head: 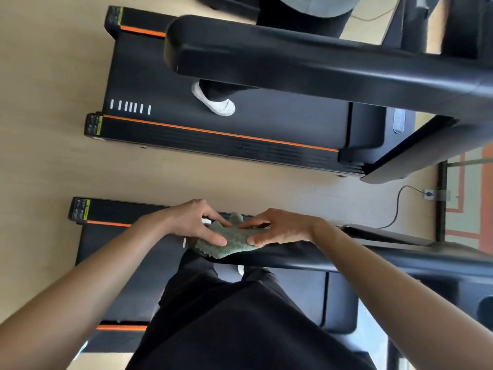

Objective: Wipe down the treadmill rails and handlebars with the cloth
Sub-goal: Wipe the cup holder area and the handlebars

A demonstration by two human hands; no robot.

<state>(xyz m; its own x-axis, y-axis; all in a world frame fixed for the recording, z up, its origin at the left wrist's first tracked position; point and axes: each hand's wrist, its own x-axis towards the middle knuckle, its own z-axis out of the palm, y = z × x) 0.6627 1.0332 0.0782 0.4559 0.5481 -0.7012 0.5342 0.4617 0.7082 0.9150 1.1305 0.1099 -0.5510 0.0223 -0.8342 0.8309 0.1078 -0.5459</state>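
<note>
Standing on the belt of the near treadmill (pixel 120 263), a person in dark clothes holds a green cloth (pixel 232 243) with both hands. The left hand (pixel 192 222) pinches one end between thumb and curled fingers (pixel 217 218), and the right hand (pixel 280 228) pinches the other end the same way, so both are grasping the cloth. The cloth lies over the free end of the black handlebar (pixel 320 259), directly under the fingers, with its frayed edge hanging off the bar's near side. Past the right hand's fingers the handlebar runs on as bare black surface to the edge of view.

Just beyond the fingers lies the treadmill's side rail (pixel 120 212), edged with an orange stripe. Beyond it a strip of tan floor (pixel 186 180) separates this machine from a second treadmill (pixel 266 126). Another person's white shoe (pixel 217 104) rests on that belt, under a broad black handrail (pixel 293 60). Beyond the right hand's fingers, a dark cable (pixel 397 209) curves across the floor to a wall socket (pixel 428 194).
</note>
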